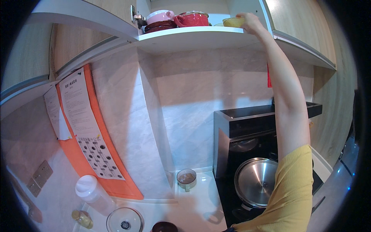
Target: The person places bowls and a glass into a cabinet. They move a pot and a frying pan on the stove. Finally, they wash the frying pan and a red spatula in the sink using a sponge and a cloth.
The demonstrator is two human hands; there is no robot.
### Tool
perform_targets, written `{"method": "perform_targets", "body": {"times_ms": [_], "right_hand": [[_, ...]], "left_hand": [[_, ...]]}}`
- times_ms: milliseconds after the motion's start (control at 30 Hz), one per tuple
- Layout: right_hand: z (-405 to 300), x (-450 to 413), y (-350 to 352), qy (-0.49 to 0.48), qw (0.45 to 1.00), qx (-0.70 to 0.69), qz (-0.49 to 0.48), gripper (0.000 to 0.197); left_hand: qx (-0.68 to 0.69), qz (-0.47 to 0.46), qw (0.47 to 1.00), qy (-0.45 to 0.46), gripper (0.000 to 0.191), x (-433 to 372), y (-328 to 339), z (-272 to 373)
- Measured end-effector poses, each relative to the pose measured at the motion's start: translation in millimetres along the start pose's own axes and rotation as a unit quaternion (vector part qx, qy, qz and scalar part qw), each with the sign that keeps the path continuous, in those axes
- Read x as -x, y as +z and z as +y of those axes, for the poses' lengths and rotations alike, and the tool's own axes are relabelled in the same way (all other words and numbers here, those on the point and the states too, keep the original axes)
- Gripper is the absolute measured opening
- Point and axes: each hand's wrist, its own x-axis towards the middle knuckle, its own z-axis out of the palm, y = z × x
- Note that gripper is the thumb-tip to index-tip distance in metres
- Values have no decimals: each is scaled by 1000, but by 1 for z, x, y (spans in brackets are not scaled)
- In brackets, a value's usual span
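Observation:
My right hand (251,23) reaches up into the open wall cabinet and grips the rim of a yellow ribbed bowl (232,22) at the shelf's right end. Left of the bowl on the same shelf stands a red mug-like bowl with a handle (192,19). Further left, a pink handled bowl (158,16) rests on a stack of dark red-brown dishes (160,26). Whether the yellow bowl touches the shelf cannot be told. My left hand is out of view.
Below are a steel pan (256,182) on the black stove, a glass mug (186,178), a glass lid (125,221), a plastic pitcher (94,194), a small bottle (82,219) and a dark round item (164,227). The cabinet's shelf edge (191,30) juts out overhead.

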Motion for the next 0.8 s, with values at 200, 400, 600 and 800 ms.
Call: {"method": "perform_targets", "body": {"times_ms": [200,400,600,800], "right_hand": [[-13,27,-4,14,956,-26,291,39],[-142,143,-18,-248,904,-233,260,21],[-258,397,-1,-532,755,-293,-247,29],[-307,573,5,-459,646,-397,-463,56]], "left_hand": [[48,-30,998,18,54,0,14,-3],[239,-64,969,-5,60,8,12,-39],[522,-149,835,-92,66,24,34,-63],[472,-165,840,-212,64,20,22,-20]]}}
